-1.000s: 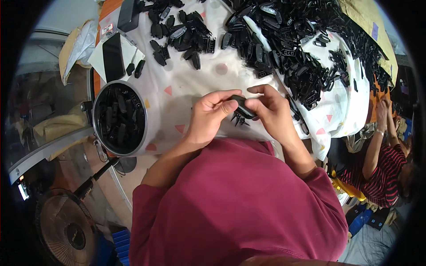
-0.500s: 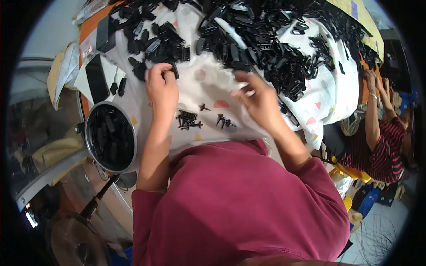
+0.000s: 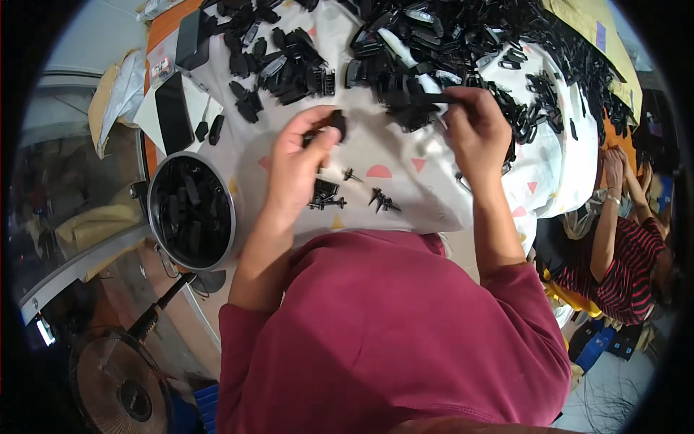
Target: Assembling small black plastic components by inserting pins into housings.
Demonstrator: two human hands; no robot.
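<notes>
My left hand (image 3: 295, 160) is closed around a small black plastic piece (image 3: 340, 125) with a rounded end, partly hidden by the fingers. Further right, my right hand (image 3: 478, 132) pinches a dark, narrow black strip (image 3: 428, 99), blurred, over the edge of a big heap of black plastic parts (image 3: 394, 71). On the white patterned cloth (image 3: 405, 163) close to my body lie a small cluster of toothed black parts (image 3: 327, 193), a single spiky black part (image 3: 351, 175) and another few spiky ones (image 3: 383, 200).
A round metal-rimmed bowl (image 3: 233, 210) of black parts stands at the left. Behind it lie a phone (image 3: 174, 116) and a dark box (image 3: 191, 40). A fan (image 3: 123, 390) stands at lower left. Another person in a striped shirt (image 3: 625, 264) works at the far right.
My left hand has drawn back from the left pile with a black piece. My right hand has moved up and right to the heap and now pinches a dark strip. The view has shifted slightly.
</notes>
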